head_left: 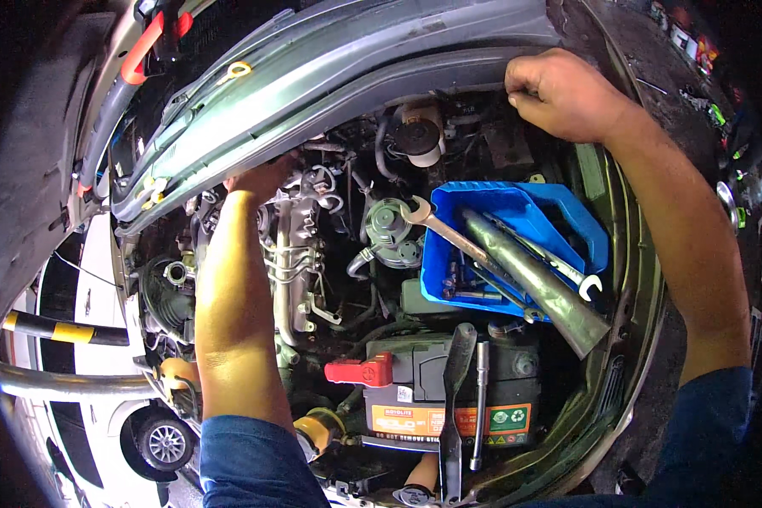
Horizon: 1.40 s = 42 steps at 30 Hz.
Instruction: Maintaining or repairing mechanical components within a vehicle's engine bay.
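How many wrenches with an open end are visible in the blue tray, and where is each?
2: a large wrench jutting past the left rim of the tray, and a shiny wrench at the right, beside the grey metal tube. More may be hidden underneath.

Battery [516, 391] front: printed orange label [408, 421]; green recycling sign [517, 416]

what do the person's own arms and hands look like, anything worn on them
Both arms wear plain dark blue sleeves, the left sleeve and right sleeve alike, ending short enough to leave the forearms bare. The right hand is ungloved, with no watch or band visible at its wrist. The left hand is mostly hidden in shadow.
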{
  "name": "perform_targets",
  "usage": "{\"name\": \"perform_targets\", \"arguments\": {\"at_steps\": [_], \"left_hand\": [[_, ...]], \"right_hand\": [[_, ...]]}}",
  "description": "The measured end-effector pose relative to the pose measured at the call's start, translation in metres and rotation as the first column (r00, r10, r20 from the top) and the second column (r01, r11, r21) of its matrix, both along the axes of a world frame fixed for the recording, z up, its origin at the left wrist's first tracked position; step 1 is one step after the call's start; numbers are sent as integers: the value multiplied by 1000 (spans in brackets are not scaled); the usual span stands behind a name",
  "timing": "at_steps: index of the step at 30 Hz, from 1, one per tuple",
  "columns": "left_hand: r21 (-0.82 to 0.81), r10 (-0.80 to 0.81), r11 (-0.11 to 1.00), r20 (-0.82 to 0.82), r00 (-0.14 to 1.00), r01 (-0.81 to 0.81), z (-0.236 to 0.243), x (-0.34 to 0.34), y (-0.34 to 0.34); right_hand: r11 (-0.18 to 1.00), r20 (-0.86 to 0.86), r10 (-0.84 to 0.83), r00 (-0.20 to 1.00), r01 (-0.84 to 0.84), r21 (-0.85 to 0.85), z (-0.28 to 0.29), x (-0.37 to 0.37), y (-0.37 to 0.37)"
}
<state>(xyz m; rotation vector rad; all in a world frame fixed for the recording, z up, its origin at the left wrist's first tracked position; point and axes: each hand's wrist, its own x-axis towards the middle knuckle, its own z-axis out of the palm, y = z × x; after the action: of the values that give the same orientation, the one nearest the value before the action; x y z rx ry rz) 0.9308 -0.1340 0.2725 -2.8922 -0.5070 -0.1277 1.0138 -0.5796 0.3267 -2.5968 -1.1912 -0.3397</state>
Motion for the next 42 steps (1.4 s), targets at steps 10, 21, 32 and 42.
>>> {"name": "perform_targets", "arguments": {"at_steps": [10, 21, 32, 42], "left_hand": [[21, -6, 1000, -81, 997, 8, 7, -1, -17], [25, 23, 999, -106, 994, -20, 3, 3, -8], [132, 9, 991, -68, 998, 0, -1, 5, -2], [61, 30, 998, 24, 999, -31, 0, -2, -5]], "right_hand": [[1000, 7, 23, 1000, -23, 16, -2, 2, -1], [993, 68, 72, 995, -78, 83, -8, 4, -3], [990, 24, 92, 996, -94, 106, -3, 0, -2], [990, 115, 109, 987, -118, 78, -7, 4, -3]]}}
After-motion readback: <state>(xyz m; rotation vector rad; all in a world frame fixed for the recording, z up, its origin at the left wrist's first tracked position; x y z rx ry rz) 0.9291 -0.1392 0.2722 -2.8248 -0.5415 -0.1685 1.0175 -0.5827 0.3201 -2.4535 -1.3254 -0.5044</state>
